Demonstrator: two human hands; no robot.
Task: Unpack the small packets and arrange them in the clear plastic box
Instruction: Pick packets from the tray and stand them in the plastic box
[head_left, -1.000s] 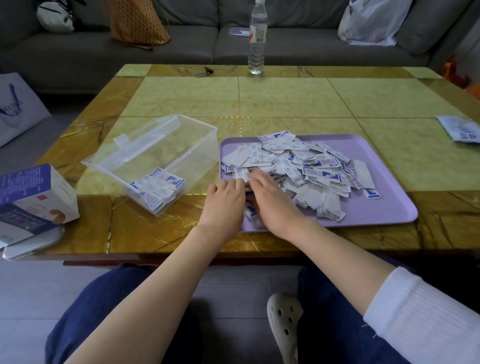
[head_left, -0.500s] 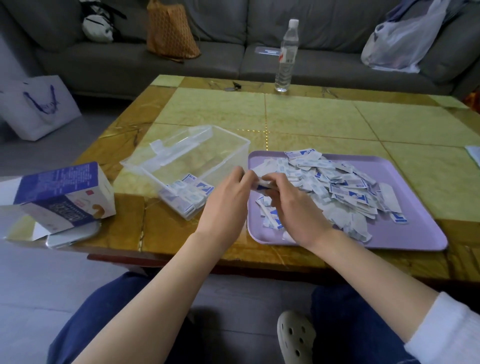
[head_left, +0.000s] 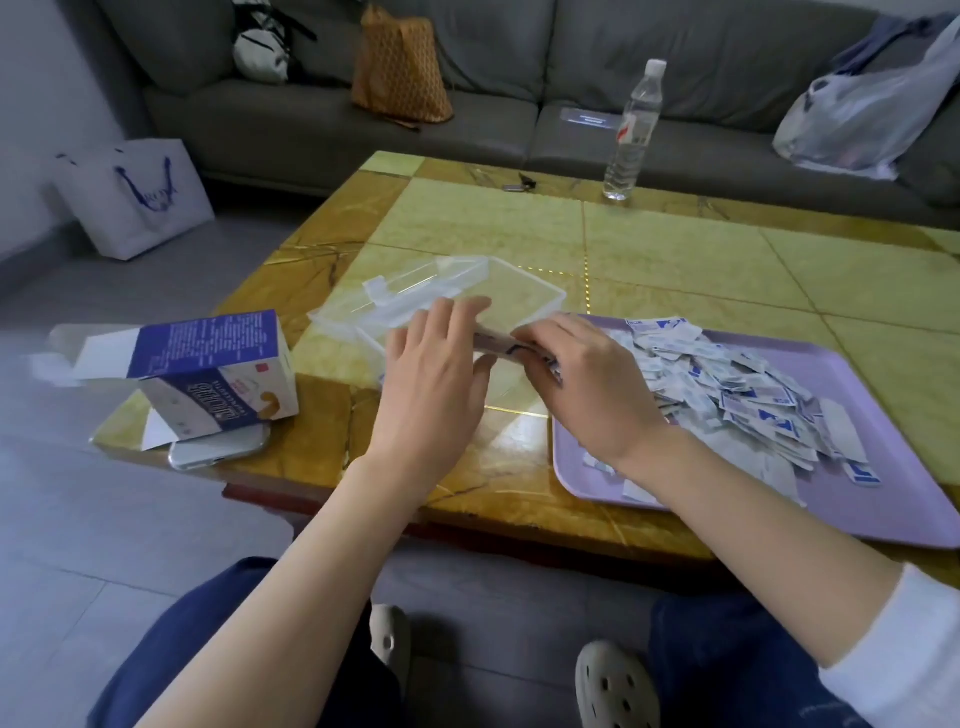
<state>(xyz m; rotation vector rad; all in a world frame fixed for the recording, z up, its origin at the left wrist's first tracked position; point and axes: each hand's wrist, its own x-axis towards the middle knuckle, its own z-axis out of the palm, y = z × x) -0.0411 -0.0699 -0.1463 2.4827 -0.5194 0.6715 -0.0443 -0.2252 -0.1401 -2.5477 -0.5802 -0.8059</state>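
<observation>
A row of packets (head_left: 493, 344) hangs over the clear box (head_left: 540, 292), its long axis running left to right between both hands and dipping slightly rightward. The left hand (head_left: 436, 384) presses one end with straight fingers. The right hand (head_left: 587, 389) curls round the other. Loose packets (head_left: 753, 395) fill the purple tray (head_left: 909, 478) on the surface (head_left: 675, 249).

1 head-worn camera looks forward and down, close over the table (head_left: 675, 249).
</observation>
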